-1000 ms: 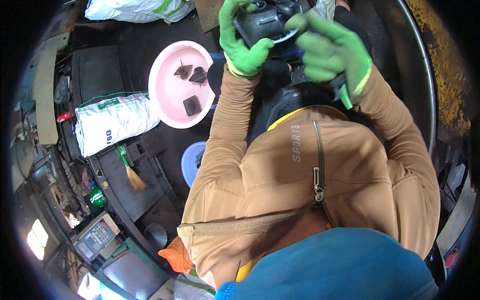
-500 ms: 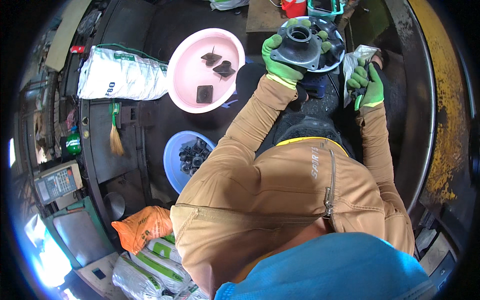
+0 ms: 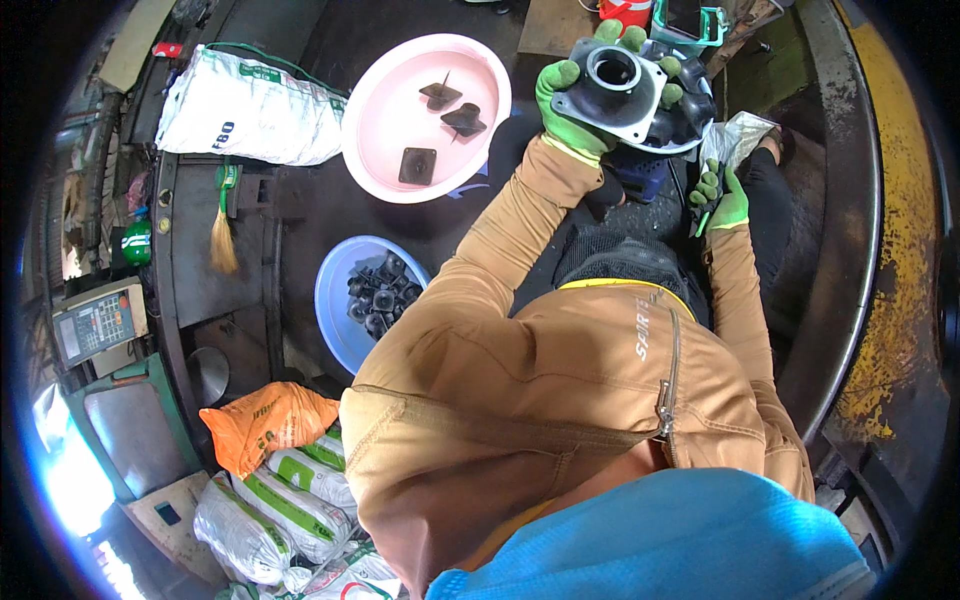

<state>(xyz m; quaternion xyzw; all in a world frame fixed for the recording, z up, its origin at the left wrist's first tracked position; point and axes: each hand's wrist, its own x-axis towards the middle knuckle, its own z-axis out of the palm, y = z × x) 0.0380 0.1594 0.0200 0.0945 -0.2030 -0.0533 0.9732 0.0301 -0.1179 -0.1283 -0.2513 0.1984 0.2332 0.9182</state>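
Observation:
My left hand (image 3: 573, 128), in a green glove, holds a black square-flanged part (image 3: 590, 98) with a round collar around an open hole. The thumb grips the near left side and the other fingertips show over its far and right edges. Just behind it, a pale basin (image 3: 705, 135) holds more black rounded parts (image 3: 663, 127). Lower right, my gloved right hand (image 3: 732, 205) is closed around a small dark tool (image 3: 709, 212) with a thin green piece; its exact kind does not show. A whitish bag or cloth (image 3: 738, 138) lies beyond this hand.
To the left, a pink basin (image 3: 360, 158) contains three dark flanged parts (image 3: 417, 166). Nearer me, a blue basin (image 3: 330, 300) has several black parts. White sacks (image 3: 245, 108), an orange sack (image 3: 268, 422) and a metal edge (image 3: 868, 235) on the right surround me.
The part in my left hand has tilted, so its hole faces me more. My right hand has lowered slightly and moved a little left. The whole view has shifted somewhat.

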